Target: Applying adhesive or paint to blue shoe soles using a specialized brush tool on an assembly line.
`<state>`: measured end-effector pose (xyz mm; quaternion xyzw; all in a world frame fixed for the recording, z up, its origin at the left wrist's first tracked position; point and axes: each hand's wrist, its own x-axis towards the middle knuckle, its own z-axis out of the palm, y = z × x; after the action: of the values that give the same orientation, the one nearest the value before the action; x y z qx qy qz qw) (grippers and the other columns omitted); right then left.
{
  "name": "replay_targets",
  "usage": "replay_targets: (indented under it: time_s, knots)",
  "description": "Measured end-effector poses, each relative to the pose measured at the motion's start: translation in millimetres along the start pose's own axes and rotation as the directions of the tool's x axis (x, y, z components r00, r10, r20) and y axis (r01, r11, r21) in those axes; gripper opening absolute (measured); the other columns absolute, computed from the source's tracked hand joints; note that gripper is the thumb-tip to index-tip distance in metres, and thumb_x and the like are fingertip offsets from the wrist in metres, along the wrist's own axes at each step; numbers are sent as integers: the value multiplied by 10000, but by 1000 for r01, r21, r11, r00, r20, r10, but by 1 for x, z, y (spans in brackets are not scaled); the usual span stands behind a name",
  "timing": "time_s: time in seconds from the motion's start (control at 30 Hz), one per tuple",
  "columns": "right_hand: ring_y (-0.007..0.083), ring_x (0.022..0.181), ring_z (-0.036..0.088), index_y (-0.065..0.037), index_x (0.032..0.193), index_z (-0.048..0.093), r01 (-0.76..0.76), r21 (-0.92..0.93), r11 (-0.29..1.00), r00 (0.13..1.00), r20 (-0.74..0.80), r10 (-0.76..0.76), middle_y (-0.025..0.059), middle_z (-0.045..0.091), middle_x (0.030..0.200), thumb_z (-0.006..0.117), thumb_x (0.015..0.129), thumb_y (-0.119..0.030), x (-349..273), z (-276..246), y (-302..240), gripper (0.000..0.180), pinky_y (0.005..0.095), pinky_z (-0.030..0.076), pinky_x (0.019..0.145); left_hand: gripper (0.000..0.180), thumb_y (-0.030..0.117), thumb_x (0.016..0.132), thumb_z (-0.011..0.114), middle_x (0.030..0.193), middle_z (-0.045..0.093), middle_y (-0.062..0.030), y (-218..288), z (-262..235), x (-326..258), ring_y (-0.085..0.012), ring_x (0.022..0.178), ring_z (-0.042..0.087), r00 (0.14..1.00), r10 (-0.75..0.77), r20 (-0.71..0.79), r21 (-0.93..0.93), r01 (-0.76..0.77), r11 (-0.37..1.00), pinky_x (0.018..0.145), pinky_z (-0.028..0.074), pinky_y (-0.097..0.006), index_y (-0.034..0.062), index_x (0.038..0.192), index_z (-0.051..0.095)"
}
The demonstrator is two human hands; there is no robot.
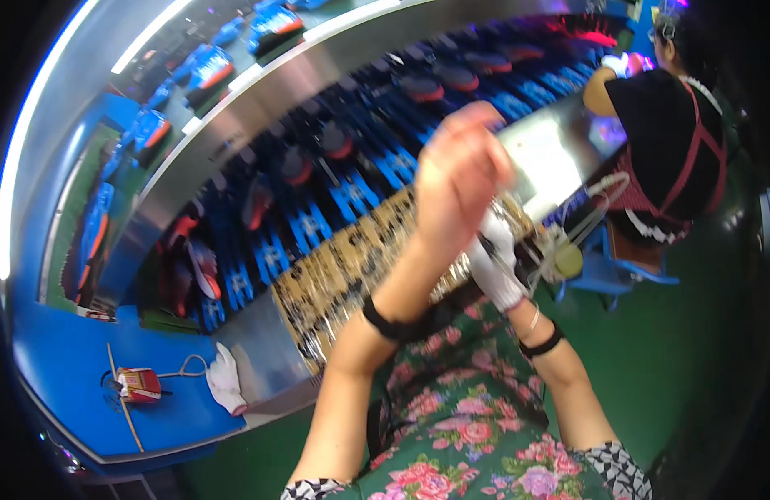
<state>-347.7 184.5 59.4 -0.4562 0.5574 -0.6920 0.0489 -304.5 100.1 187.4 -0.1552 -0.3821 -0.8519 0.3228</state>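
Bare left hand (461,171) pinches thin white cord (601,193); gloved right hand (495,262) grips it lower. Cord looks light, limp, best held pinched.

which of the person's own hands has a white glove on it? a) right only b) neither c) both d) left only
a, the right hand wears a white knit glove, while the left hand, raised in front of it and blurred, is bare; a second white glove lies loose on the blue table.
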Motion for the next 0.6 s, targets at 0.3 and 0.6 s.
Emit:
replay_targets:
  time_s: [0.3, 0.6]
  knots:
    - [322, 1205, 628, -54, 1144, 703, 87, -36, 996, 969, 235, -76, 187, 651, 1283, 715, 869, -49, -2, 0, -19, 276, 403, 501, 1020, 312, 12, 931, 549, 855, 641, -51, 11, -86, 46, -202, 784, 573, 969, 36, -244, -368, -126, 921, 785, 479, -377, 146, 1178, 684]
    - [340, 1231, 602, -52, 1157, 698, 112, -22, 993, 960, 261, -103, 191, 622, 1341, 709, 894, -149, -10, -6, -7, 280, 433, 463, 1056, 307, -8, 893, 558, 831, 648, -68, 21, -108, 58, -235, 758, 597, 911, 174, -373, -223, -270, 937, 777, 509, -407, 145, 1129, 680]
